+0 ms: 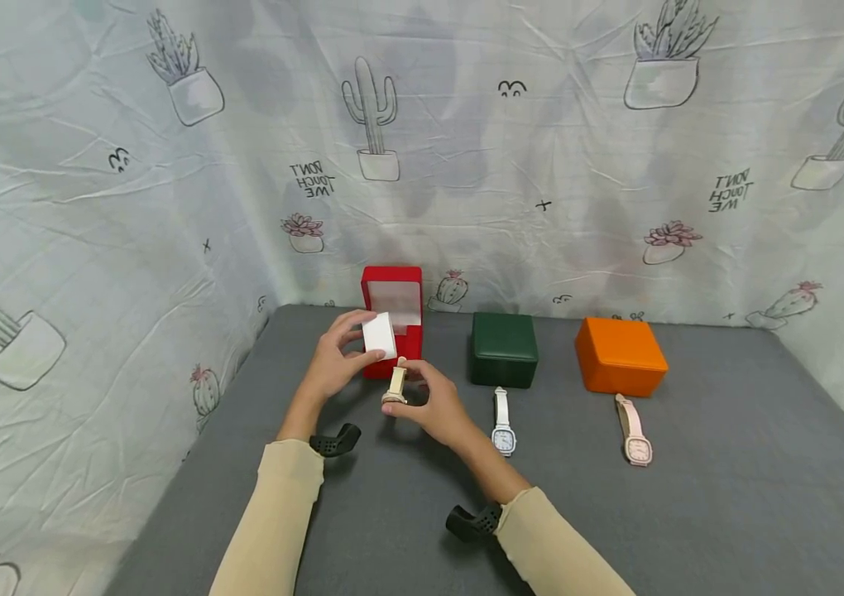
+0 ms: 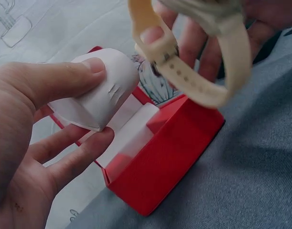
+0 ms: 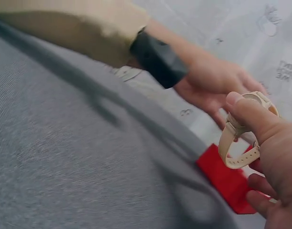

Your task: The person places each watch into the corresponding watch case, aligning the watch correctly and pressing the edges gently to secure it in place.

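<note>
My left hand (image 1: 338, 354) pinches a white watch cushion (image 2: 107, 86) between thumb and fingers, above an open red watch box (image 2: 169, 157). My right hand (image 1: 433, 403) grips a cream wristwatch (image 3: 238, 136) by its case, thumb on top. Its strap is buckled into a loop that hangs beside the cushion, apart from it. The red box stands with its lid raised, showing a pale lining (image 1: 395, 303) inside. In the head view the cushion and left fingers hide part of the box's front.
A dark green box (image 1: 504, 350) and an orange box (image 1: 621, 357), both closed, stand to the right. Before them lie a white watch (image 1: 503, 426) and a pink watch (image 1: 634, 434). A cactus-print cloth (image 1: 467, 165) hangs behind the grey tabletop (image 1: 690, 521).
</note>
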Available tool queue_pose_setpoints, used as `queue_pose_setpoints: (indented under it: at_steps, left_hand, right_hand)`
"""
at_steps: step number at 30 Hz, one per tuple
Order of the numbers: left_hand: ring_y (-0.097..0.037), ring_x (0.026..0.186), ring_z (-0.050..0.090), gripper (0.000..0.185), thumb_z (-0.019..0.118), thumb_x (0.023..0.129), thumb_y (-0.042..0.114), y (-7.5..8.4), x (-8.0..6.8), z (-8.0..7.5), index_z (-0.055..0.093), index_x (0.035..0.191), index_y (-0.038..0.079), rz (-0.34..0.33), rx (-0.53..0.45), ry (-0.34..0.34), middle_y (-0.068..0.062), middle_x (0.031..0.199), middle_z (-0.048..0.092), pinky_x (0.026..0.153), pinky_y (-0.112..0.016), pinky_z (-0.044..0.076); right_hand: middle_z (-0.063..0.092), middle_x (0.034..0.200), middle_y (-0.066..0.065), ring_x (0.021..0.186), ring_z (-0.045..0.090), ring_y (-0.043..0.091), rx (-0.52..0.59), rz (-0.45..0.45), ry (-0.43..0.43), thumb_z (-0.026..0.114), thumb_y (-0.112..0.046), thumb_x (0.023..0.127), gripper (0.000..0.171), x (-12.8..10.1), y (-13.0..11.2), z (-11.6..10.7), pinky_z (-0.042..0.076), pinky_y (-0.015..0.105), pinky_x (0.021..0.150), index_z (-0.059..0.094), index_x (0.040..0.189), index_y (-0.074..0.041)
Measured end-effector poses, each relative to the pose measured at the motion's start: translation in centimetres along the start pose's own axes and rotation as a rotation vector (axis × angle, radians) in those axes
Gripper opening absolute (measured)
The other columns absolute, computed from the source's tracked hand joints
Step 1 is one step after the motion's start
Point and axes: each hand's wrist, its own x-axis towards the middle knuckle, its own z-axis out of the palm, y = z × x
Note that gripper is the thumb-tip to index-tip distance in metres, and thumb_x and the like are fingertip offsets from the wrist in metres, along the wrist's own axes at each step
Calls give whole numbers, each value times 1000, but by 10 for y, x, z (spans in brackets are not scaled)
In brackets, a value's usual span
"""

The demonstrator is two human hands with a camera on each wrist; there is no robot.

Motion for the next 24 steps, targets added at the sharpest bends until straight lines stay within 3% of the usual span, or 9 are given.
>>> queue_pose_setpoints:
  at_steps: [11, 20, 24]
  left_hand:
    - [-43, 122, 50, 61, 74, 84, 6, 11, -3, 10, 49, 139, 6, 34, -9, -38, -15, 148, 38, 97, -58, 47]
    - [-42, 119, 51, 59, 74, 82, 4, 32, -2, 20, 51, 136, 3, 106, -24, -63, -16, 145, 41, 93, -56, 51]
    - [-40, 116, 54, 59, 75, 81, 3, 33, -1, 24, 52, 136, 6, 144, -12, -56, -15, 144, 42, 91, -54, 53]
  right_hand:
    - [55, 130, 9, 116, 58, 27, 244, 115, 57, 78, -21, 82, 66, -4, -11, -34, 54, 38, 95, 45, 139, -14]
    - [54, 132, 8, 118, 59, 25, 253, 192, 98, 76, -23, 84, 60, -8, -15, -62, 56, 34, 89, 48, 136, -17]
    - [54, 131, 11, 118, 60, 25, 278, 200, 90, 74, -23, 86, 57, -11, -16, -70, 56, 32, 89, 48, 136, -16]
